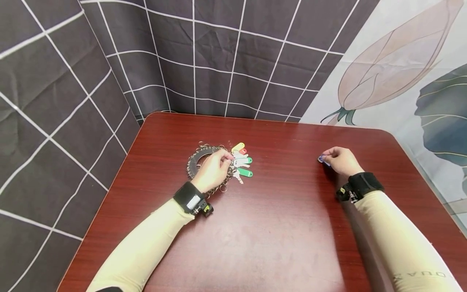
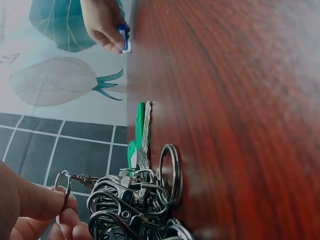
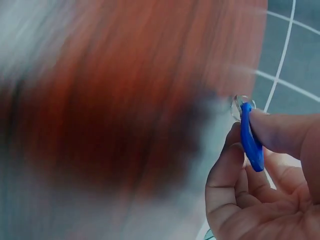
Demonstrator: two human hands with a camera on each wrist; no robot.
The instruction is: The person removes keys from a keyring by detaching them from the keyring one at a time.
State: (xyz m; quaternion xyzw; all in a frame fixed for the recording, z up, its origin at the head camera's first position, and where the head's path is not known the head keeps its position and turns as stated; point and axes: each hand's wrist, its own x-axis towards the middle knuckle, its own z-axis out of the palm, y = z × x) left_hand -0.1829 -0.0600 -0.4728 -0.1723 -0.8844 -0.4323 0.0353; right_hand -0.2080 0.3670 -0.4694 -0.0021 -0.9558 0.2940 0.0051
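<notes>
A blue key tag is pinched between thumb and curled fingers of the right hand, near the table's right edge. A small split ring on the key ring bunch, toward the far-left corner, is pinched by the left hand. Green key tags are fanned just beside it.

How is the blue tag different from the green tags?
The blue tag is alone, pinched in the right hand; the green tags lie flat on the table in a bunch with keys, beside the left hand. The blue tag is off to the right, far from the key rings; the green tags are joined to them. Both look like plastic key tags.
</notes>
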